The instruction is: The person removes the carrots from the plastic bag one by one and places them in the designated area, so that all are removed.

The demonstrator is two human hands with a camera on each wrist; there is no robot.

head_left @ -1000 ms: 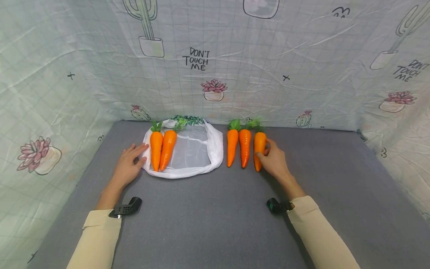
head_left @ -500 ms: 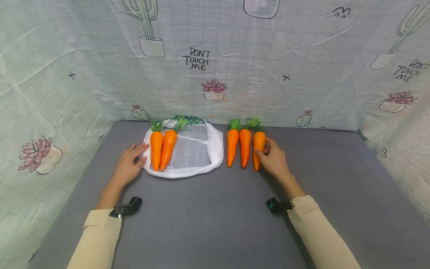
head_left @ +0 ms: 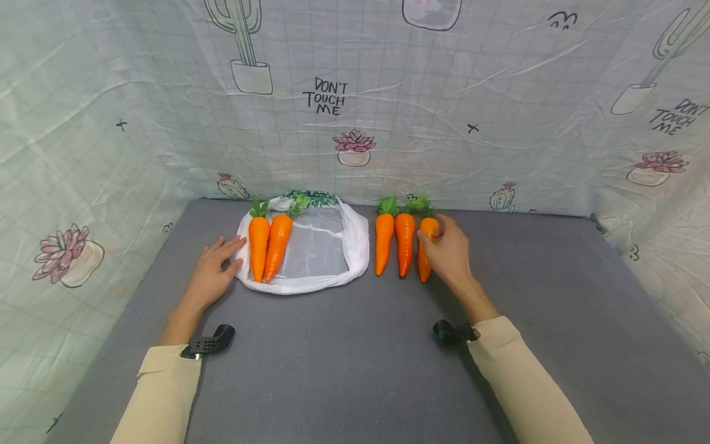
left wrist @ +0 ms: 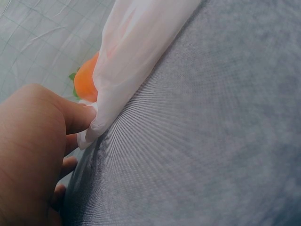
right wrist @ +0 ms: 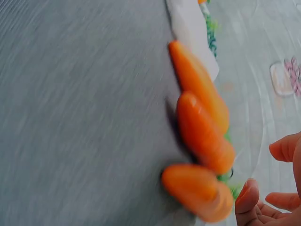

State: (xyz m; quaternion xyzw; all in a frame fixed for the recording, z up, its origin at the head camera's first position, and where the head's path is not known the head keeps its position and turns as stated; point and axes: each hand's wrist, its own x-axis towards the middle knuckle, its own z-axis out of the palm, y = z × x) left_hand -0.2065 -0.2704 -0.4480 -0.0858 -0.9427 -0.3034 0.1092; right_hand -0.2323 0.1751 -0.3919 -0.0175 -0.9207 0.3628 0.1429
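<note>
Head view: two carrots [head_left: 258,246] on the white bag [head_left: 356,237], three carrots [head_left: 383,243] on the grey table [head_left: 333,370]

Five carrots in all lie with their green tops pointing away from the person. Two rest side by side on the left part of the one bag, whose rim is rolled open; three lie in a row just right of it. The left hand [head_left: 212,271] touches the bag's left edge, its fingers stretched out and the thumb well apart from the forefinger. The right hand [head_left: 450,253] is over the upper part of the rightmost carrot [head_left: 424,262]; the right wrist view shows its thumb parted from its fingers, pinching nothing, and I cannot tell whether a fingertip touches that carrot. Two cream sleeves [head_left: 166,394] and two black wrist devices [head_left: 208,343], one of each per arm, are visible. Behind everything hangs a pale curtain [head_left: 416,92] printed with cactus drawings and, twice, the words "DON'T TOUCH ME"
</note>
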